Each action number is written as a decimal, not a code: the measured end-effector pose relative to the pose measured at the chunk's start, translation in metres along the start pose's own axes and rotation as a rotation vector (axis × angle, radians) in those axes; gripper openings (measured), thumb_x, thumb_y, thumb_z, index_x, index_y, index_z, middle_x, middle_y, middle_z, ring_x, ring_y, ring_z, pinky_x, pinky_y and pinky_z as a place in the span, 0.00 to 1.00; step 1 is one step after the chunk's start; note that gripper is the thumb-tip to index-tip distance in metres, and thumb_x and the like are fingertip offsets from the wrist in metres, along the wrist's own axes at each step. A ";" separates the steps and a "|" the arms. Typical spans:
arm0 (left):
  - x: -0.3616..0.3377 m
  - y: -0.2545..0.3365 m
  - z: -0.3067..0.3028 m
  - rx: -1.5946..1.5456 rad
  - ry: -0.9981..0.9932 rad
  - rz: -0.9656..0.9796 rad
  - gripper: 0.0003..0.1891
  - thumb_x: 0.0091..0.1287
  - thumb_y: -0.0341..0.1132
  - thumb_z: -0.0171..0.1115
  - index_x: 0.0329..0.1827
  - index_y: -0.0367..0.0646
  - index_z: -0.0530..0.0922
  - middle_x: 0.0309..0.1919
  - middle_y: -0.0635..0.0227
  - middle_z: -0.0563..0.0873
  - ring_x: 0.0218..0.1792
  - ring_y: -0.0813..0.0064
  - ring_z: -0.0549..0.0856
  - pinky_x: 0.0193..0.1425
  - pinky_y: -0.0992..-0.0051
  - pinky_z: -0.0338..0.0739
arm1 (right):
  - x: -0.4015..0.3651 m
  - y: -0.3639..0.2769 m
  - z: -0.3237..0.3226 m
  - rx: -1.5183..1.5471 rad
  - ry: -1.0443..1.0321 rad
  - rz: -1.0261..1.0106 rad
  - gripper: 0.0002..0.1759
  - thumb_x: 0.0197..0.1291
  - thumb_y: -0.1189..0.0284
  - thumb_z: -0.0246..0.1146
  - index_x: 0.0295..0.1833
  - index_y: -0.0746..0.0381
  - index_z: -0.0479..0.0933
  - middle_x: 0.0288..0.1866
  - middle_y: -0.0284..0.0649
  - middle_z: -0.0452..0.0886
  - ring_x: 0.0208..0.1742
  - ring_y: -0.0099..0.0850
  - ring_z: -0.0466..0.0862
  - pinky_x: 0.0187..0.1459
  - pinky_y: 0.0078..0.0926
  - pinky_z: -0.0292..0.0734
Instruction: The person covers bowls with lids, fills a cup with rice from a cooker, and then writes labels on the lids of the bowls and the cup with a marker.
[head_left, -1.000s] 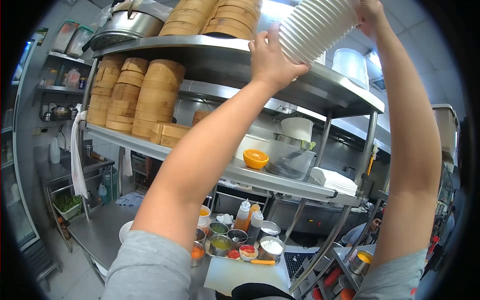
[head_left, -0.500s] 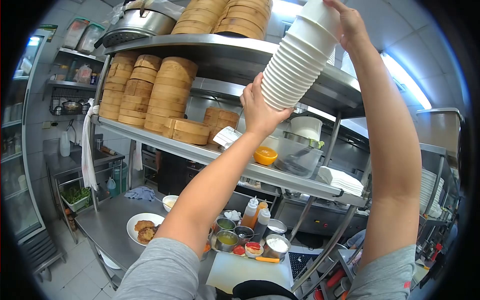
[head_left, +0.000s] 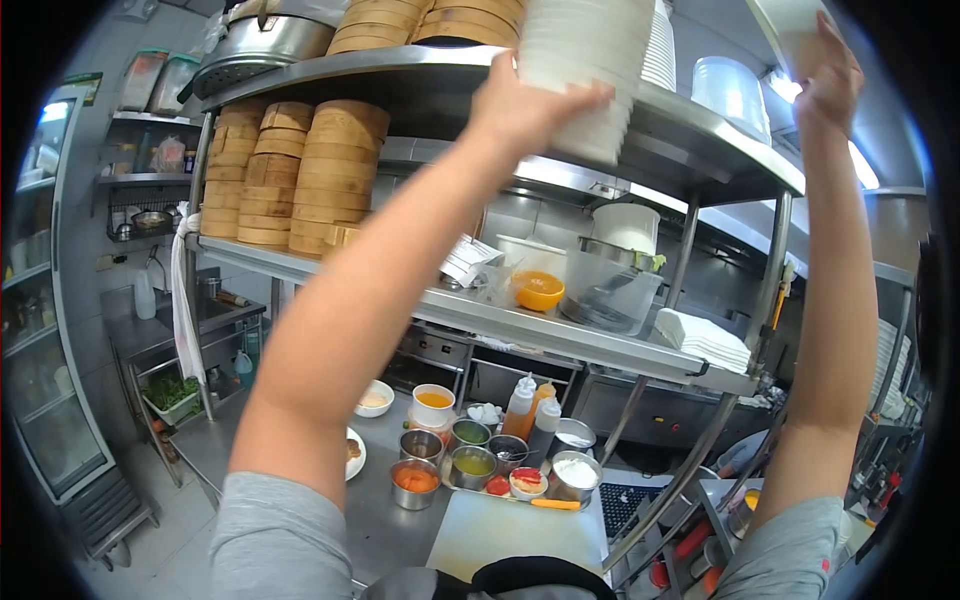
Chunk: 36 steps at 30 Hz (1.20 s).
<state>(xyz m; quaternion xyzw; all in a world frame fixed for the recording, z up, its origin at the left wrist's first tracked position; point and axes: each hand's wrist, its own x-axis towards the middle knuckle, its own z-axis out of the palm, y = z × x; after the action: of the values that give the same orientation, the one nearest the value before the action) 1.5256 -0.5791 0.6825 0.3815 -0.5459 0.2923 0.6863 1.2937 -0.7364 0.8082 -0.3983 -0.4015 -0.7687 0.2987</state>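
Observation:
My left hand is raised to the upper shelf and wraps round the lower part of a tall stack of nested white tubs. The stack is tilted a little and smeared by motion, and its top is cut off by the frame. High on the right, my right hand grips a single white tub, apart from the stack and partly out of view. Behind the stack, on the upper shelf, stand more nested white containers and clear plastic tubs.
Bamboo steamers fill the left of the middle shelf. Farther right are an orange bowl, a clear bin and folded white cloths. Below, sauce pots and squeeze bottles stand behind a cutting board.
My right hand has moved right, taking one tub off the stack. The stack in my left hand has shifted slightly right and up, and the view has turned a little.

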 end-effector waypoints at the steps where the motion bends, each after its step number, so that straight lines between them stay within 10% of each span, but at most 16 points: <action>1: 0.015 0.019 -0.003 0.044 -0.033 -0.020 0.45 0.46 0.48 0.79 0.62 0.34 0.64 0.50 0.53 0.81 0.50 0.65 0.82 0.59 0.62 0.75 | 0.003 -0.002 -0.020 0.024 -0.053 0.011 0.27 0.53 0.61 0.70 0.56 0.62 0.75 0.52 0.38 0.78 0.55 0.31 0.76 0.57 0.31 0.68; 4: 0.070 0.070 0.010 0.257 -0.021 -0.303 0.31 0.55 0.43 0.73 0.60 0.45 0.70 0.51 0.58 0.81 0.49 0.65 0.82 0.50 0.66 0.78 | -0.031 -0.033 -0.062 0.025 -0.021 0.095 0.23 0.59 0.62 0.65 0.58 0.60 0.77 0.59 0.37 0.76 0.62 0.29 0.73 0.65 0.28 0.64; 9: 0.140 0.040 0.041 0.407 -0.021 -0.070 0.30 0.56 0.48 0.69 0.60 0.44 0.73 0.51 0.55 0.82 0.50 0.63 0.82 0.51 0.66 0.78 | -0.081 -0.082 -0.167 -0.065 -0.206 0.049 0.22 0.67 0.64 0.55 0.63 0.62 0.71 0.69 0.40 0.67 0.70 0.32 0.66 0.70 0.35 0.60; 15: 0.183 -0.010 0.062 0.736 0.085 0.120 0.29 0.56 0.50 0.67 0.57 0.42 0.75 0.50 0.54 0.83 0.50 0.62 0.83 0.52 0.66 0.77 | -0.111 -0.200 -0.213 -0.179 -0.505 0.328 0.27 0.62 0.60 0.55 0.62 0.65 0.68 0.62 0.49 0.71 0.62 0.44 0.74 0.55 0.49 0.79; 18: 0.195 -0.031 0.067 0.856 0.118 0.173 0.29 0.57 0.50 0.66 0.56 0.41 0.76 0.50 0.53 0.83 0.51 0.62 0.83 0.53 0.66 0.77 | -0.117 -0.257 -0.238 -1.135 -0.488 -0.234 0.31 0.61 0.55 0.59 0.60 0.68 0.67 0.60 0.52 0.71 0.60 0.44 0.75 0.50 0.38 0.83; 21: 0.204 -0.048 0.068 0.952 0.122 0.199 0.28 0.57 0.51 0.64 0.55 0.41 0.77 0.49 0.52 0.84 0.51 0.61 0.83 0.53 0.66 0.77 | -0.136 -0.305 -0.238 -1.700 0.134 -0.384 0.32 0.59 0.56 0.64 0.59 0.68 0.65 0.60 0.53 0.69 0.57 0.45 0.76 0.50 0.31 0.82; 24: 0.229 -0.077 0.057 0.889 0.016 0.200 0.27 0.59 0.51 0.62 0.55 0.40 0.78 0.50 0.50 0.83 0.53 0.61 0.82 0.56 0.66 0.76 | -0.127 -0.349 -0.267 -1.785 -0.228 -0.526 0.32 0.58 0.56 0.65 0.61 0.64 0.66 0.61 0.52 0.70 0.57 0.47 0.76 0.53 0.38 0.79; 27: 0.227 -0.090 0.049 1.032 -0.050 0.158 0.27 0.61 0.54 0.60 0.56 0.43 0.78 0.53 0.50 0.82 0.57 0.59 0.81 0.60 0.65 0.73 | -0.120 -0.377 -0.279 -1.671 -0.474 -0.505 0.31 0.58 0.56 0.66 0.63 0.59 0.68 0.61 0.51 0.71 0.59 0.48 0.75 0.57 0.45 0.76; 30: 0.157 -0.045 0.062 1.134 0.040 -0.015 0.29 0.62 0.57 0.57 0.58 0.45 0.78 0.55 0.50 0.81 0.59 0.55 0.78 0.62 0.61 0.70 | -0.122 -0.387 -0.255 -0.915 -0.116 0.036 0.30 0.56 0.57 0.66 0.63 0.54 0.71 0.61 0.49 0.73 0.63 0.48 0.73 0.62 0.51 0.72; 33: 0.164 -0.062 0.050 1.238 0.111 0.061 0.28 0.64 0.57 0.54 0.58 0.46 0.78 0.57 0.50 0.80 0.59 0.51 0.78 0.63 0.56 0.68 | -0.119 -0.395 -0.233 -0.793 -0.059 0.094 0.31 0.53 0.60 0.68 0.62 0.56 0.72 0.63 0.47 0.74 0.65 0.46 0.72 0.64 0.53 0.69; 36: 0.144 -0.044 0.041 1.528 -0.202 0.170 0.25 0.65 0.53 0.54 0.57 0.46 0.78 0.54 0.47 0.81 0.55 0.46 0.79 0.61 0.54 0.69 | -0.121 -0.390 -0.205 -0.639 -0.191 0.222 0.28 0.52 0.61 0.68 0.59 0.57 0.74 0.61 0.44 0.76 0.62 0.45 0.74 0.64 0.52 0.68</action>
<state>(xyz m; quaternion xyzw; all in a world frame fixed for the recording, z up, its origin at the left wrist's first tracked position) 1.5737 -0.6396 0.8186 0.7305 -0.2800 0.6033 0.1549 0.9740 -0.7003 0.4829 -0.5830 -0.1211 -0.7776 0.2020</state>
